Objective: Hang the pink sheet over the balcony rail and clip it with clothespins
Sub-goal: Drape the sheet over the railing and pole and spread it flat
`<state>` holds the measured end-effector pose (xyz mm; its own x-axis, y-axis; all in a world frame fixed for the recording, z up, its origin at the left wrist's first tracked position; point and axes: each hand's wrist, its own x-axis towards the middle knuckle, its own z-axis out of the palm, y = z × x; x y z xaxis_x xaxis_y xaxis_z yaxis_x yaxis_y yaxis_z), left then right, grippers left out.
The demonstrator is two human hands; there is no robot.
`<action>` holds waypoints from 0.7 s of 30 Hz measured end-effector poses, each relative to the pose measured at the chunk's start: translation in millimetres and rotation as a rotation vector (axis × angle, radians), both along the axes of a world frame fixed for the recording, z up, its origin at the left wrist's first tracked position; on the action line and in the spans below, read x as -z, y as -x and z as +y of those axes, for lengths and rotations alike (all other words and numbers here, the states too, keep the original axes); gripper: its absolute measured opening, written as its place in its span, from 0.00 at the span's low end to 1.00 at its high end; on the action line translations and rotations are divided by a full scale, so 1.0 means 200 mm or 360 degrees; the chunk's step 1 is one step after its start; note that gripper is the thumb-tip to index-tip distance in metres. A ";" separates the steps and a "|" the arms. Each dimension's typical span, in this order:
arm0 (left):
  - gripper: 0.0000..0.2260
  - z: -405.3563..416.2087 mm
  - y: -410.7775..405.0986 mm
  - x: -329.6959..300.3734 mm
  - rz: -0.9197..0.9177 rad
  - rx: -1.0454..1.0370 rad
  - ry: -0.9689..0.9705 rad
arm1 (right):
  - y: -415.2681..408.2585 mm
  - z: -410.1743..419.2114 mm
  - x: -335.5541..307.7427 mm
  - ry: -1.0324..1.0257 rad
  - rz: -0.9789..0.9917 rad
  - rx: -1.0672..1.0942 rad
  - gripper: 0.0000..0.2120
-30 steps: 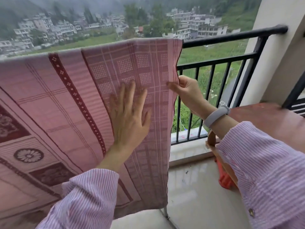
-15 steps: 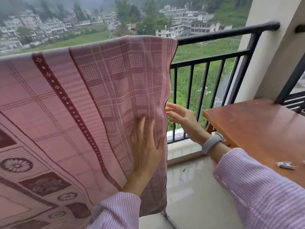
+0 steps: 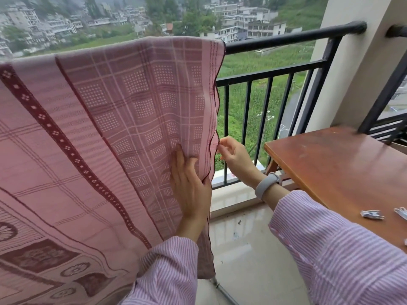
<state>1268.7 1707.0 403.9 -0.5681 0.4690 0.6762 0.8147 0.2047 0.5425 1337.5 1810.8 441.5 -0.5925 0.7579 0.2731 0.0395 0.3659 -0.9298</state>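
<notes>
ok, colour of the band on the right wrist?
Light grey wristband, plain, no pattern visible; shows best in the head view, just above the striped sleeve.

A brown wooden table (image 3: pixel 343 164) stands at right on the pale tiled floor (image 3: pixel 253 256), beside a beige pillar (image 3: pixel 356 69).

1. The pink sheet (image 3: pixel 92 137) hangs over the black balcony rail (image 3: pixel 293 37).
2. The left hand (image 3: pixel 189 190) lies flat on the sheet near its right edge.
3. The right hand (image 3: pixel 236 158) pinches that edge (fingertips only).
4. Clothespins (image 3: pixel 372 214) lie on the wooden table (image 3: pixel 343 168).
</notes>
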 end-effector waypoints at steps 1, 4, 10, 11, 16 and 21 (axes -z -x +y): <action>0.16 -0.01 0.01 0.01 0.0028 0.0020 -0.0078 | -0.02 0.00 0.01 -0.0038 -0.0005 -0.0013 0.04; 0.06 -0.06 -0.01 0.01 0.0109 0.0041 -0.0237 | -0.06 0.01 0.01 -0.0114 -0.0028 -0.0010 0.05; 0.07 -0.04 -0.11 0.01 0.0161 0.0246 -0.0120 | -0.15 0.04 -0.09 -0.0085 0.0164 -0.0028 0.08; 0.07 -0.04 -0.10 0.02 0.0111 0.0224 -0.0066 | -0.16 0.03 -0.07 -0.0085 0.0148 -0.0028 0.07; 0.18 -0.08 -0.12 0.12 0.0124 0.0231 0.0225 | -0.15 -0.03 0.05 -0.0049 0.0113 0.0041 0.04; 0.22 -0.12 -0.18 0.22 0.0099 0.0396 0.0391 | -0.26 -0.03 0.15 0.0006 -0.0052 0.0112 0.09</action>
<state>1305.5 1682.7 359.1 -0.3771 0.7407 0.5560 0.8861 0.1138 0.4493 1389.5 1804.8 412.5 -0.5461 0.7990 0.2516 0.0952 0.3577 -0.9290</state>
